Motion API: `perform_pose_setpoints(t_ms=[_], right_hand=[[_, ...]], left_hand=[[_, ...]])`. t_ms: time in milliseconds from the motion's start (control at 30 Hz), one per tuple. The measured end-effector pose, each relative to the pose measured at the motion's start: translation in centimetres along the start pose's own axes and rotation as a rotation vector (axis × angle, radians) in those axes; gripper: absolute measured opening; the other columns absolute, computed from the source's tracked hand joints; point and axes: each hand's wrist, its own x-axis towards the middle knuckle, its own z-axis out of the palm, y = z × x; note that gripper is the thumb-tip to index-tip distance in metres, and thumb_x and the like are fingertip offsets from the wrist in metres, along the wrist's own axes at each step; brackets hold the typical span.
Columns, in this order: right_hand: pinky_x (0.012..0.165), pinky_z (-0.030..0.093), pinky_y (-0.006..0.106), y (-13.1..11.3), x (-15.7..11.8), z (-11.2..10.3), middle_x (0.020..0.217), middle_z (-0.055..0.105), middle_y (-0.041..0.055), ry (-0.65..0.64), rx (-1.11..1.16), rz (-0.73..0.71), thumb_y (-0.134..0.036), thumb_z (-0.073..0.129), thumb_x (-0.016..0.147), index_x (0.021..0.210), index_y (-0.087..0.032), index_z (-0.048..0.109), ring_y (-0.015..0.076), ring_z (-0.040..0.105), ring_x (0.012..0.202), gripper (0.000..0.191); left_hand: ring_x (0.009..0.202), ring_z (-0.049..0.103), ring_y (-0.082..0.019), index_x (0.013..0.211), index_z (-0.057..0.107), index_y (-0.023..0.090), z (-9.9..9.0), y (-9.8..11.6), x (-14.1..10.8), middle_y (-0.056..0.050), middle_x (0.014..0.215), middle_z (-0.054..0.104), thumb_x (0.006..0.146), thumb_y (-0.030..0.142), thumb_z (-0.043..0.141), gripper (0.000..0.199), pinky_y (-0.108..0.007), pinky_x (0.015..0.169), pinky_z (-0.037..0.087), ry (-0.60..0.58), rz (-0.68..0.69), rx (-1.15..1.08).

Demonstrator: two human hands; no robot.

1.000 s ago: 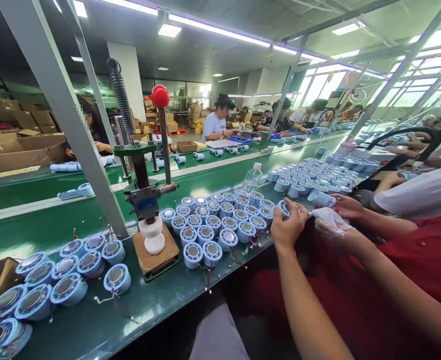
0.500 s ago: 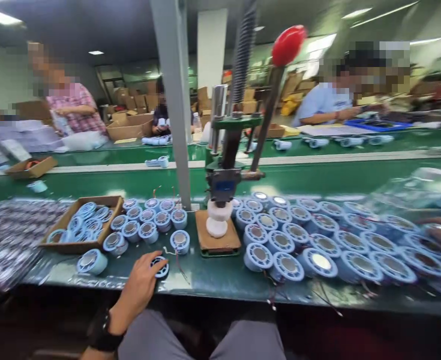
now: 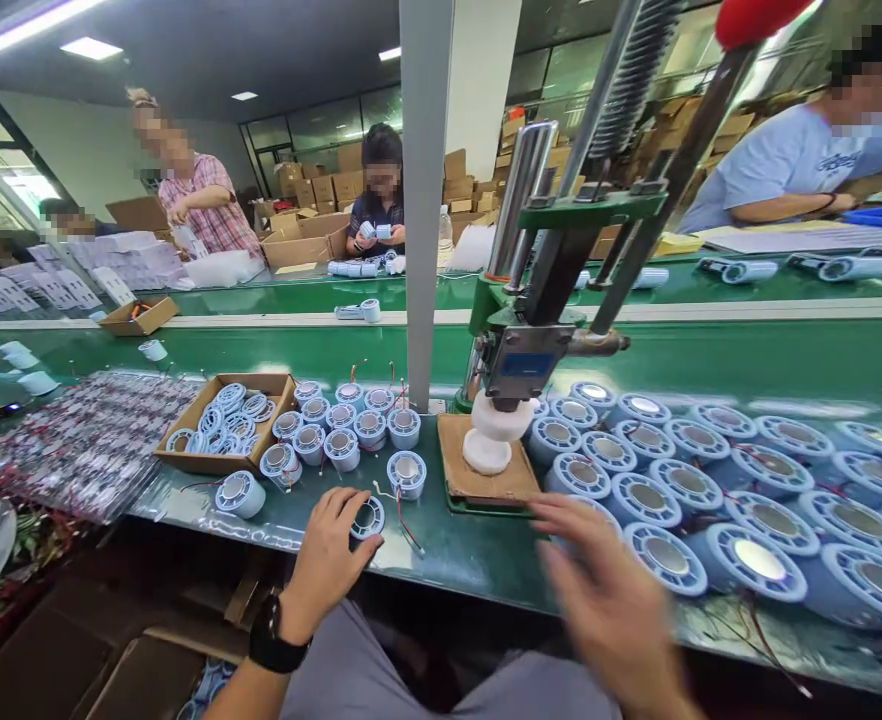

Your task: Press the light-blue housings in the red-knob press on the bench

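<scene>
Left hand [image 3: 328,545]: fingers bent, thumb and fingertips closed about the rim of a blue round part [image 3: 370,518], which sits on the green bench [image 3: 478,560] just before a blue cup [image 3: 407,474] with trailing wires. Right hand [image 3: 613,590]: motion-blurred, fingers extended and spread, nothing seen in grasp; located near the front corner of the hand press [image 3: 527,360], contact with the adjacent cups [image 3: 666,560] cannot be determined. Box [image 3: 186,460] of blue rings [image 3: 235,415] noted farther left.
</scene>
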Motion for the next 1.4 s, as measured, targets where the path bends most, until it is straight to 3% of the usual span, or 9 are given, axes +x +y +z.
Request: perform_pose_setpoints(t_ms=[167,267,400,533,667,833,1100,1267,1400], right_hand=[[0.105,0.048,0.049,-2.4,0.9,10.1,0.137,0.049,0.0162,-0.141,-0.046,0.053,-0.031,0.054,0.091,0.131,-0.018,0.058,0.0293,0.050,0.129,0.042],[0.101,0.051,0.048,-2.5,1.0,12.6,0.132,0.052,0.0145,-0.246,-0.068,0.075,-0.023,0.057,0.087,0.124,-0.020,0.063,0.0287,0.057,0.120,0.037],[0.101,0.053,0.037,-1.4,-1.4,10.2,0.133,0.055,0.0089,-0.335,0.024,0.039,-0.016,0.056,0.084,0.135,-0.025,0.054,0.0219,0.060,0.119,0.051],[0.105,0.051,0.035,-0.8,-3.9,7.8,0.138,0.054,0.0087,-0.316,0.098,0.107,-0.013,0.054,0.078,0.144,-0.021,0.042,0.0205,0.058,0.125,0.068],[0.102,0.053,0.032,-0.8,-4.2,7.6,0.134,0.058,0.0088,-0.327,0.170,0.188,-0.014,0.053,0.075,0.145,-0.019,0.040,0.0199,0.063,0.119,0.071],[0.099,0.054,0.030,-0.8,-3.9,7.5,0.133,0.059,0.0078,-0.335,0.216,0.221,-0.015,0.054,0.075,0.149,-0.019,0.036,0.0188,0.063,0.117,0.076],[0.104,0.051,0.033,-0.7,-4.0,7.4,0.136,0.057,0.0063,-0.393,0.230,0.285,-0.013,0.054,0.077,0.153,-0.021,0.030,0.0186,0.059,0.123,0.080],[0.112,0.046,0.036,-0.5,-4.1,7.2,0.145,0.048,0.0080,-0.482,0.138,0.136,-0.007,0.049,0.078,0.151,-0.021,0.037,0.0192,0.051,0.133,0.075],[0.108,0.050,0.040,-1.8,-0.6,3.3,0.148,0.044,0.0101,-0.648,-0.091,-0.037,-0.009,0.055,0.080,0.151,-0.022,0.038,0.0234,0.049,0.135,0.074]], left_hand=[[0.118,0.059,-0.030,0.124,0.060,0.019,0.0,-0.6,-0.5,-0.013,0.123,0.065,0.084,0.030,0.064,0.042,-0.052,0.103,0.047,0.081,-0.051,-0.136],[0.116,0.062,-0.030,0.125,0.059,0.019,-0.5,-1.2,-0.9,-0.013,0.123,0.066,0.083,0.033,0.065,0.045,-0.051,0.103,0.048,0.124,-0.160,-0.230],[0.109,0.066,-0.026,0.134,0.052,0.018,-1.2,-0.1,-0.9,-0.012,0.121,0.068,0.083,0.032,0.064,0.054,-0.045,0.098,0.053,0.096,-0.251,-0.399],[0.117,0.061,-0.025,0.142,0.045,0.022,-1.4,3.8,0.3,-0.010,0.130,0.063,0.079,0.022,0.067,0.066,-0.043,0.104,0.050,-0.049,-0.032,-0.430],[0.124,0.054,-0.026,0.144,0.045,0.024,-1.2,6.6,2.1,-0.008,0.132,0.062,0.076,0.011,0.063,0.072,-0.046,0.108,0.046,-0.173,0.102,-0.351],[0.125,0.053,-0.025,0.142,0.048,0.025,-1.0,6.6,2.5,-0.007,0.135,0.060,0.073,0.007,0.060,0.072,-0.044,0.109,0.046,-0.198,0.042,-0.390],[0.123,0.057,-0.026,0.133,0.055,0.025,0.3,6.5,1.2,-0.006,0.132,0.062,0.070,0.009,0.065,0.065,-0.045,0.112,0.041,-0.137,-0.247,-0.576],[0.130,0.053,-0.026,0.145,0.040,0.022,1.4,6.1,0.7,-0.010,0.139,0.057,0.075,0.018,0.065,0.074,-0.045,0.114,0.038,-0.110,-0.266,-0.692],[0.135,0.048,-0.028,0.140,0.048,0.019,1.7,5.7,0.6,-0.012,0.146,0.052,0.080,0.026,0.063,0.062,-0.045,0.115,0.037,-0.193,-0.182,-0.614]])
